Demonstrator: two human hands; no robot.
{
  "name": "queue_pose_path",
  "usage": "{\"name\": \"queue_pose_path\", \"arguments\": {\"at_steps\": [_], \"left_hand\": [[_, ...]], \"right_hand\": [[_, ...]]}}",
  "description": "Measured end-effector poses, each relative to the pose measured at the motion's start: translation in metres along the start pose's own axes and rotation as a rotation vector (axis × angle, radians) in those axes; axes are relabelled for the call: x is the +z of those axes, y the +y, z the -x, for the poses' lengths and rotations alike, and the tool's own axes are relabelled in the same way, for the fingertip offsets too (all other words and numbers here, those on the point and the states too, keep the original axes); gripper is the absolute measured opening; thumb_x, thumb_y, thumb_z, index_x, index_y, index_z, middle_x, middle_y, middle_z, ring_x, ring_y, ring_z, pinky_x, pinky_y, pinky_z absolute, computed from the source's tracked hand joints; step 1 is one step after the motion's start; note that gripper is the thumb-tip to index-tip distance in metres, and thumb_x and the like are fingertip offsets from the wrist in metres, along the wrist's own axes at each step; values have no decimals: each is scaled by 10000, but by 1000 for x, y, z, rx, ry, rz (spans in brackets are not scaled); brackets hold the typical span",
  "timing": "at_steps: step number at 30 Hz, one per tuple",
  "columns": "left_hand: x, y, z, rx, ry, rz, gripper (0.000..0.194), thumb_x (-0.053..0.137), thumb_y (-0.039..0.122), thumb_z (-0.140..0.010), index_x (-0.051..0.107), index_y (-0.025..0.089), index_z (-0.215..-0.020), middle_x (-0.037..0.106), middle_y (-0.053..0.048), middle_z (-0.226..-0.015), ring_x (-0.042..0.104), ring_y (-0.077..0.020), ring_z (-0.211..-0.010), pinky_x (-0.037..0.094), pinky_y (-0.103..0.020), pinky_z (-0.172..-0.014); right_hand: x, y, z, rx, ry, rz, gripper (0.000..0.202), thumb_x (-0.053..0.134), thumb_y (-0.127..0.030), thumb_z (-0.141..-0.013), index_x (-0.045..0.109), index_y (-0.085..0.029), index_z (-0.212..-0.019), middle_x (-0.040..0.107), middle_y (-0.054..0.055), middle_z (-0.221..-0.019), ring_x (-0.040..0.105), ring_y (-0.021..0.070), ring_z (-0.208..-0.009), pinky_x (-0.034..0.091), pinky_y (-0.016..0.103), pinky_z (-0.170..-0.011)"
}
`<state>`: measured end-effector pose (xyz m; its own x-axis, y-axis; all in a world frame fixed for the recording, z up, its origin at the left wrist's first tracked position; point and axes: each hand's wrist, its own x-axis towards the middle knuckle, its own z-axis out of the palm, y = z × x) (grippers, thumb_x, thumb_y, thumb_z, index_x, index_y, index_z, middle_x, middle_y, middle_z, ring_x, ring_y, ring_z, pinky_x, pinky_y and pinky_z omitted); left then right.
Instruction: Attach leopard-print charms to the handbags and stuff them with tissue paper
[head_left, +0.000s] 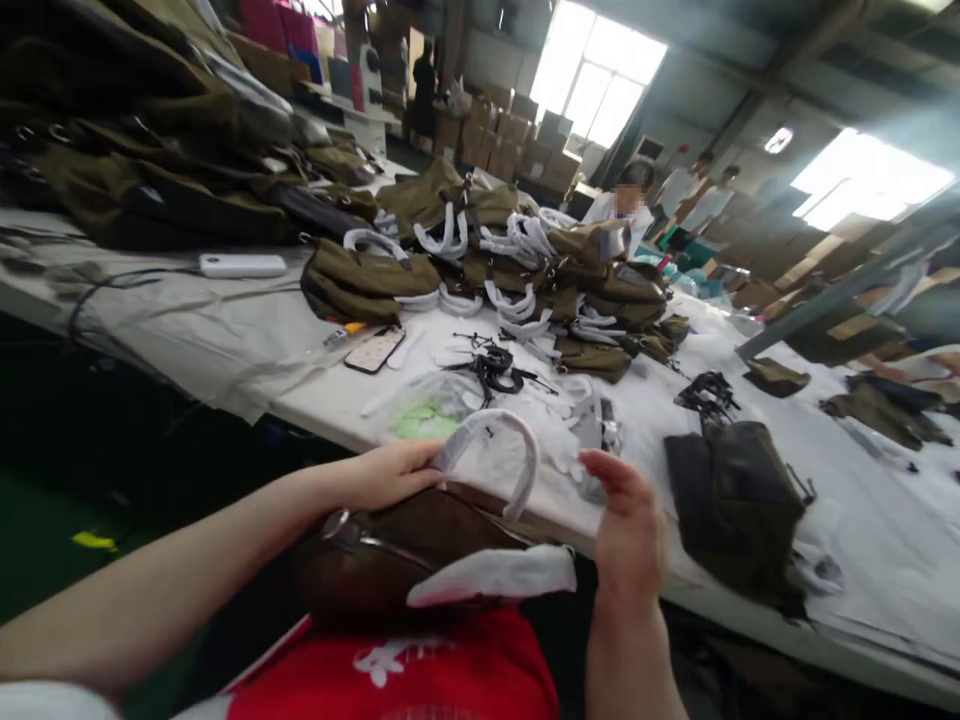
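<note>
A dark olive-brown handbag (442,530) rests against my body at the table's front edge. Its two handles are wrapped in white; one handle (529,450) arches up, and the other wrapped handle (495,577) lies across the near side. My left hand (397,474) grips the bag's top edge at the base of the raised handle. Right of the bag, my right hand (628,515) is held up, apart from it, fingers stretched and slightly blurred. Beyond the bag lie a clear plastic bag with something green (424,418) and a bunch of black straps (491,368).
A heap of olive bags (487,265) covers the table's far side, with a bigger pile (150,150) at left. A phone (375,350) and a white power strip (244,265) lie on the white tabletop (300,400). Another dark bag (739,510) stands at right. Co-workers (626,205) are beyond.
</note>
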<state>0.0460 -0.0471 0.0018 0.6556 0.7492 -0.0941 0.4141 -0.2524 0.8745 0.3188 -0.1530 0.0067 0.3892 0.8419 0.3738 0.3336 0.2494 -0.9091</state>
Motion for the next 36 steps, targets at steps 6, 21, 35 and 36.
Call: {"name": "queue_pose_path", "arguments": {"at_steps": [6, 21, 35, 36], "left_hand": [[33, -41, 3, -51, -25, 17, 359, 444, 482, -868, 610, 166, -900, 691, -45, -893, 617, -210, -859, 480, -292, -826], [63, -37, 24, -251, 154, 9, 329, 526, 425, -837, 702, 191, -986, 750, -57, -955, 678, -259, -882, 497, -292, -749], [74, -34, 25, -254, 172, 110, 383, 545, 469, -801, 695, 182, -1005, 751, -43, -859, 683, -242, -803, 515, -283, -693], [73, -33, 24, -249, 158, 87, 376, 554, 468, -793, 702, 188, -995, 753, -41, -870, 684, -244, -821, 513, -279, -704]], "right_hand": [[32, 13, 35, 394, -1087, 180, 354, 463, -404, -940, 737, -184, -984, 739, 65, -990, 669, 209, -919, 494, 323, -866], [105, 42, 45, 475, -1239, 283, 148, 578, -135, -771, 705, -146, -848, 702, 46, -809, 633, 186, -738, 489, 292, -696], [122, 59, 93, 1019, -914, -80, 225, 504, -247, -902, 705, -145, -889, 645, 21, -639, 594, 148, -579, 500, 270, -594], [119, 57, 92, 919, -942, -1, 250, 488, -258, -914, 708, -141, -890, 666, 34, -670, 612, 159, -618, 504, 273, -614]]}}
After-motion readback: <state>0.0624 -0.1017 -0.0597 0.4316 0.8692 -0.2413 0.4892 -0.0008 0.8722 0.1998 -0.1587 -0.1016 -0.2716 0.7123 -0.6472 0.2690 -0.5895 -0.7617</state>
